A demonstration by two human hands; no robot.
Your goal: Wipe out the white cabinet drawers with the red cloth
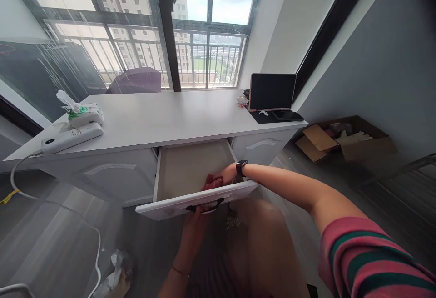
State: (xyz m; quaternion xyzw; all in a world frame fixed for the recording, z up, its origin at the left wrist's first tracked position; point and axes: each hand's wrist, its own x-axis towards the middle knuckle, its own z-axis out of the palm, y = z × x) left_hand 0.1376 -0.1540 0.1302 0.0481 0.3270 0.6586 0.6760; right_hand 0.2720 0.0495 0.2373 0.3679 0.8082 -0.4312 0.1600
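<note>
A white desk [170, 121] has its middle drawer [190, 166] pulled out toward me. My left hand [196, 218] grips the dark handle [204, 206] on the drawer's white front from below. My right hand [226, 175], with a black watch on the wrist, reaches into the drawer and is closed on a red thing [211, 182] near the front panel. I cannot make out what the red thing is. The drawer's front hides the fingertips of the right hand.
On the desk lie a white power strip [71, 138] and a tissue pack [85, 112] at left, a tablet [271, 91] on a dark mat at right. An open cardboard box [347, 141] sits on the floor at right. A white cable [57, 207] runs over the floor at left.
</note>
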